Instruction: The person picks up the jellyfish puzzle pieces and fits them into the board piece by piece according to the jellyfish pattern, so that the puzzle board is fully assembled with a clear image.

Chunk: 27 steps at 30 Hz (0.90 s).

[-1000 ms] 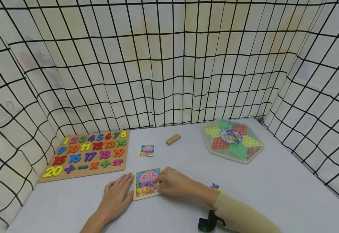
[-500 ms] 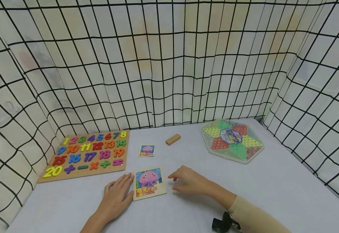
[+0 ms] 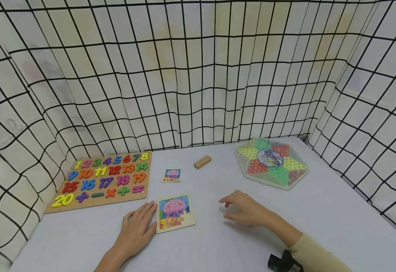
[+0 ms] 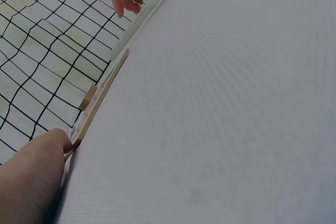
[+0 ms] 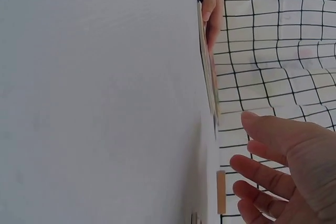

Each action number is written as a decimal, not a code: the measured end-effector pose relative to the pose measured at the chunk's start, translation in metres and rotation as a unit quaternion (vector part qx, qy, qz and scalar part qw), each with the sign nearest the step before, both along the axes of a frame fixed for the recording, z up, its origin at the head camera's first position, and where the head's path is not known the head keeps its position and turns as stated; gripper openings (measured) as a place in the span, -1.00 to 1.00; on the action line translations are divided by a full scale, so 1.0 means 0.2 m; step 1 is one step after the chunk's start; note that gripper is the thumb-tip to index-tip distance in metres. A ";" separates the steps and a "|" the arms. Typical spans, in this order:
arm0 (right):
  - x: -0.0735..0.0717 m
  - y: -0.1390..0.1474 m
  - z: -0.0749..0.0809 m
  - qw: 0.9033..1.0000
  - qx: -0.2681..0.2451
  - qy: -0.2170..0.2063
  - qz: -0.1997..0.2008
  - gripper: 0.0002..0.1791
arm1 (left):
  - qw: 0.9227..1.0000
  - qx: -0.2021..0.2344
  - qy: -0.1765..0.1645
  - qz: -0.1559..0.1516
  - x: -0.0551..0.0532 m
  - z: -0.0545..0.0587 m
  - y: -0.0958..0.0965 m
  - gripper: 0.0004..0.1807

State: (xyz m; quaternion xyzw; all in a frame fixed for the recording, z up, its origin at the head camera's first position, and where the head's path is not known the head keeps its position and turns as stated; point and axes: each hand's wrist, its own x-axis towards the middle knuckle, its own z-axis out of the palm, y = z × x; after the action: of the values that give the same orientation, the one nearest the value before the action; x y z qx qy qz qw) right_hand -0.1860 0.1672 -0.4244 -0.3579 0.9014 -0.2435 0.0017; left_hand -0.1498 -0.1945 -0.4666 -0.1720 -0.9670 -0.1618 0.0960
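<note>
A square wooden jigsaw puzzle [image 3: 174, 212] with a pink jellyfish picture lies on the white table; bare wood shows at its lower right corner. My left hand [image 3: 135, 229] rests flat on the table with fingertips at the puzzle's left edge. To the right of the puzzle, my right hand [image 3: 247, 209] hovers over the table, fingers loosely bent and holding nothing. Seen from the right wrist, its fingers [image 5: 262, 174] are spread apart. Low in that view, a small thin thing [image 5: 196, 217] stands out edge-on from the tabletop. Behind the puzzle lies a small jellyfish picture card [image 3: 172, 175].
A wooden number board [image 3: 97, 202] with coloured numerals lies at the left. A small wooden block [image 3: 203, 162] sits at the back middle, and a hexagonal Chinese checkers board [image 3: 271, 162] at the back right. Black netting [image 3: 198, 90] over white sheeting encloses the table.
My right hand has drawn away from the puzzle's lower right to the right. A loose puzzle piece seen beside that forearm a second ago is now hidden. My left hand has stayed put.
</note>
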 end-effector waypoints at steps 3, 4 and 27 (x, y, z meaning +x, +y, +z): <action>0.01 0.05 0.00 1.000 -0.001 -0.008 -0.007 -0.54 | 1.000 0.001 0.000 -0.001 0.00 0.00 0.00 -0.42; 0.01 0.07 0.00 1.000 -0.001 -0.008 -0.008 -0.54 | 1.000 0.001 0.001 -0.001 0.00 0.00 0.00 -0.42; 0.12 0.32 -0.06 0.999 0.006 0.006 -0.034 -0.43 | 1.000 0.003 0.004 -0.002 0.00 0.00 0.00 -0.43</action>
State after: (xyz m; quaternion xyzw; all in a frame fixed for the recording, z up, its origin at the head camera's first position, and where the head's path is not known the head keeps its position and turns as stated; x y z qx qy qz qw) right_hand -0.1622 0.2312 -0.4355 -0.3289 0.9143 -0.2362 -0.0101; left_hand -0.1497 -0.1953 -0.4673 -0.1745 -0.9656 -0.1646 0.1003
